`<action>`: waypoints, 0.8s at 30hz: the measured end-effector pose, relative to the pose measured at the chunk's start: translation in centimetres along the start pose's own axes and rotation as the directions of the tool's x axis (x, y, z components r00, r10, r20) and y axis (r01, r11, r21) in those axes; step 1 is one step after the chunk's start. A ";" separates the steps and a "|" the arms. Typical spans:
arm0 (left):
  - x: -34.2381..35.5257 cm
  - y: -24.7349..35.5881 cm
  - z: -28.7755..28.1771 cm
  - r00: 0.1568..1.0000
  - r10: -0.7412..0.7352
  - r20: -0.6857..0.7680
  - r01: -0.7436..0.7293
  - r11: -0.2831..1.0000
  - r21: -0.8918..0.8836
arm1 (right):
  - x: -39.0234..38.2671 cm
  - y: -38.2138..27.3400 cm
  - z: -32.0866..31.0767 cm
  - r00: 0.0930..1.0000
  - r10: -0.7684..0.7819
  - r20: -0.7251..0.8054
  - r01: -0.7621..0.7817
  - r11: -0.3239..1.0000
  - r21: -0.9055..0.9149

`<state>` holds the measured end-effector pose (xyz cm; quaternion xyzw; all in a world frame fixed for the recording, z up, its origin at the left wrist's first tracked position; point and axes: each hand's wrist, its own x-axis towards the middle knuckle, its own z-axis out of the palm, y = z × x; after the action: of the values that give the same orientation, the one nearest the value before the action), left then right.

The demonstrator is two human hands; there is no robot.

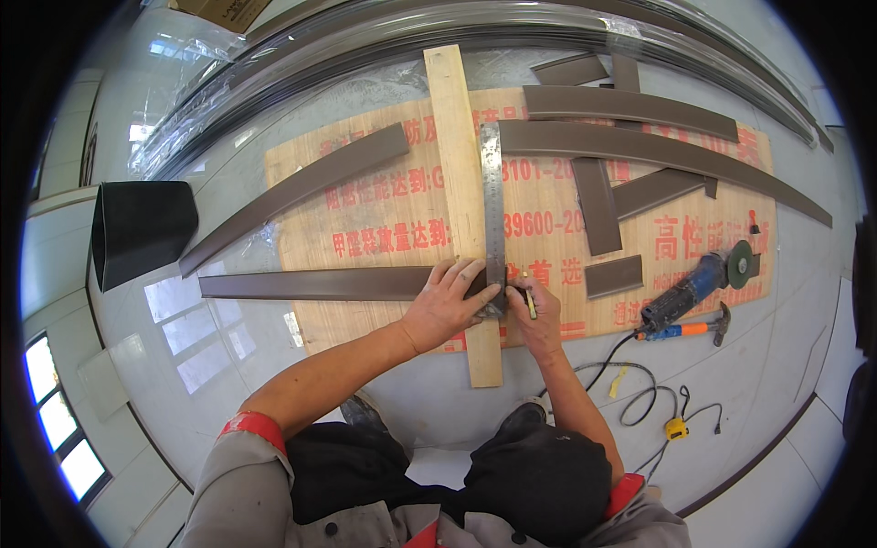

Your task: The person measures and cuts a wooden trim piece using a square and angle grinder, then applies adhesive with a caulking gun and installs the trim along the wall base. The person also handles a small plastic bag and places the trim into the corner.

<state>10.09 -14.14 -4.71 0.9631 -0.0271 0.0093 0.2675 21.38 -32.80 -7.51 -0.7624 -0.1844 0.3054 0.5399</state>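
Note:
A brown trim strip (320, 283) runs sideways across a printed plywood board (365, 228) and over a pale wooden batten (452, 128). A steel square (493, 201) stands across the strip's right end, its blade reaching away from me. My left hand (452, 297) grips the strip and the square's base, thumb and fingers pressed on them. My right hand (534, 310) is closed on a small pale yellow marking tool (529, 294), just right of the square's base. The tool's tip is too small to make out.
Other brown strips (658, 155) lie around. At right are an angle grinder (690, 283), an orange-handled hammer (685, 331), cable and a yellow tape measure (676, 429). A black bag-like object (146, 228) sits left. Long wrapped profiles (566, 32) and a carton (219, 11) lie at the back.

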 end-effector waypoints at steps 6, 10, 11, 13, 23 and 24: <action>0.1 0.1 0.1 1.000 -0.002 -0.003 0.002 1.000 -0.008 | 0.0 0.4 0.1 0.999 -0.038 -0.016 0.037 0.999 -0.022; 0.2 0.7 0.1 0.999 -0.038 0.007 0.038 0.999 0.031 | 0.0 0.2 0.1 0.999 -0.029 -0.018 0.029 0.999 -0.043; 0.3 0.8 0.0 0.999 -0.051 0.016 0.050 0.997 0.051 | 0.1 0.2 0.1 0.999 -0.040 -0.023 0.038 0.997 -0.071; 0.4 1.1 -0.1 0.996 -0.078 0.034 0.075 0.993 0.091 | 0.1 0.2 0.1 0.998 -0.061 -0.033 0.057 0.990 -0.126; 0.0 1.1 1.1 0.997 -0.066 0.047 0.055 0.978 0.202 | 0.0 -2.0 -0.2 0.941 -0.284 -0.185 0.203 0.910 -0.362; 0.0 1.2 1.2 0.997 -0.068 0.044 0.057 0.975 0.214 | 0.1 -2.4 -1.0 0.927 -0.325 -0.189 0.234 0.892 -0.387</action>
<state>9.98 -15.76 -5.17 0.9865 -0.0028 -0.0209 0.1623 22.22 -32.59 -5.03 -0.8451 -0.2761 0.0873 0.4494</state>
